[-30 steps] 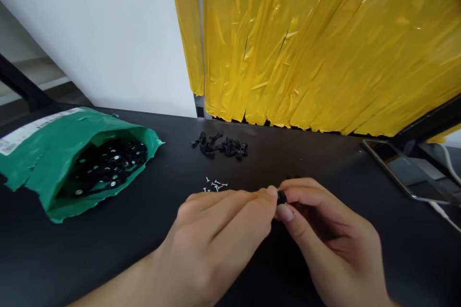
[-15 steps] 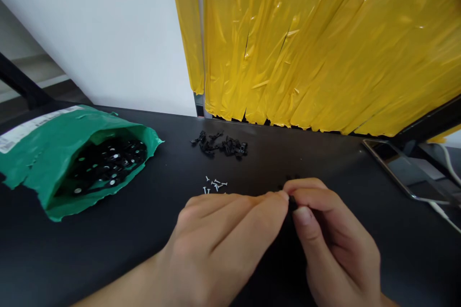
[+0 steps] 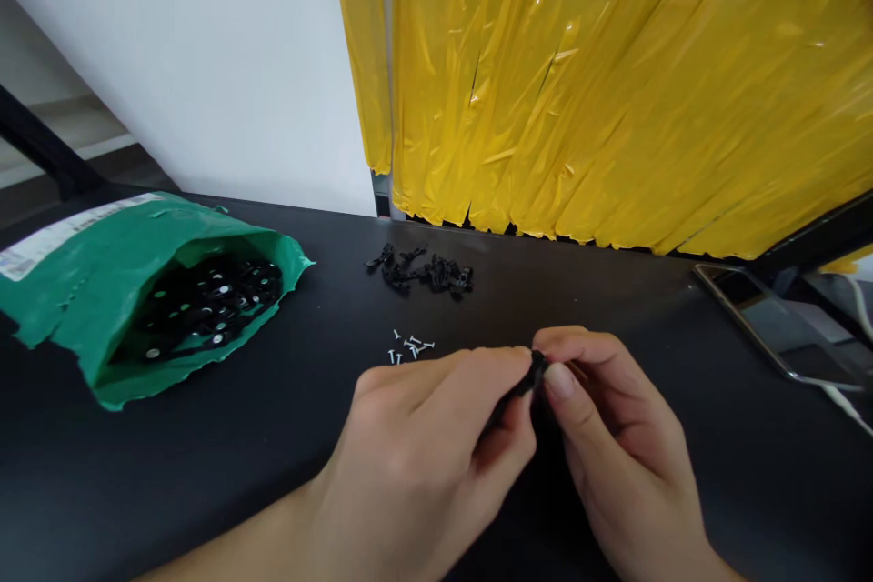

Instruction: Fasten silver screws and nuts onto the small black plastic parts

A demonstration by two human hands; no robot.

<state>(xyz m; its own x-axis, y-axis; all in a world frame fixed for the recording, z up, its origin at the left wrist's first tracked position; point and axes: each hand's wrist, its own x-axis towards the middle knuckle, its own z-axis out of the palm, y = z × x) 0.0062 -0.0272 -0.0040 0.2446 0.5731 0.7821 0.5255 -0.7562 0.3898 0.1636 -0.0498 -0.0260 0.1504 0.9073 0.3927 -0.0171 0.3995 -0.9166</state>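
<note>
Black table (image 3: 205, 473): left hand (image 3: 423, 455), right hand (image 3: 614, 436) pinch part (image 3: 530, 377)

We logged a black part (image 3: 532, 375) at our left hand (image 3: 423, 450) | silvery-white screws (image 3: 409, 348) just beyond it | black pieces (image 3: 426, 271) farther beyond | green bag (image 3: 88, 282) off to its left | yellow sheeting (image 3: 614, 82) behind | black table (image 3: 273, 446) beneath

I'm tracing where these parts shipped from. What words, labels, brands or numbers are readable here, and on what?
The white label on the green bag: printed lines, too small and blurred to read.
The small black piece pinched between left hand and right hand: no marking visible.
The yellow plastic sheet and the black table: no text.
</note>
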